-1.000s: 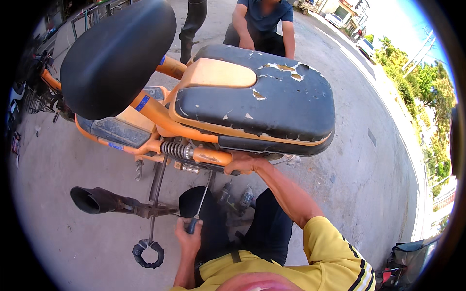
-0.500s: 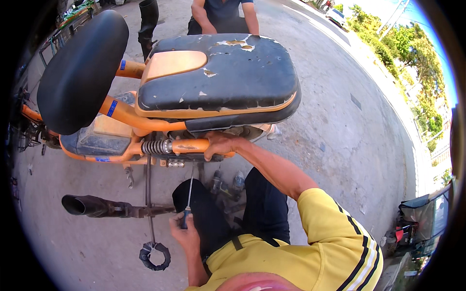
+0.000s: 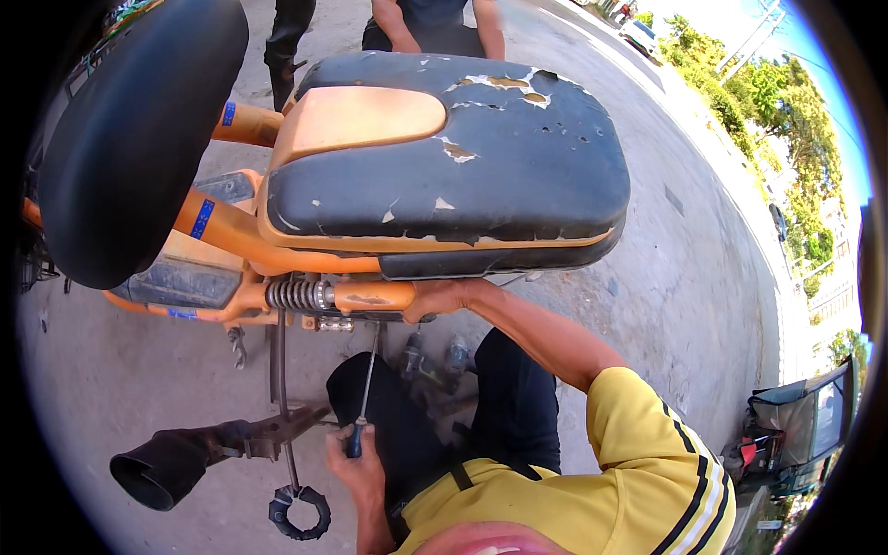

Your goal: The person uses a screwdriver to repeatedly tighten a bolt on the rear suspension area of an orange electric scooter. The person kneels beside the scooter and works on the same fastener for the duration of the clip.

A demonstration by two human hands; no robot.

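My left hand [image 3: 359, 468] is closed around the dark blue handle of a screwdriver [image 3: 368, 389]. Its long metal shaft points up under the orange frame; the tip is hidden there. My right hand [image 3: 435, 300] grips the end of an orange frame tube [image 3: 375, 296], fingers partly out of sight beneath the seat. A coil spring [image 3: 301, 295] sits on this tube, to the left of the hand. Above it is the torn black seat [image 3: 518, 185] of an orange two-wheeler, with a padded black backrest [image 3: 143, 139] at the left.
A dark flared tube [image 3: 166, 462] on a bracket and a wrapped black ring [image 3: 300, 512] on a rod are left of my knees. Blurred bottle-like items [image 3: 430, 356] lie between my legs. Another person [image 3: 435, 28] is beyond the seat. A covered vehicle [image 3: 795, 425] stands far right.
The seat and backrest look larger and nearer, the seat reaching further right. The dark flared tube has swung lower. Both hands keep their hold, each shifted slightly down in view.
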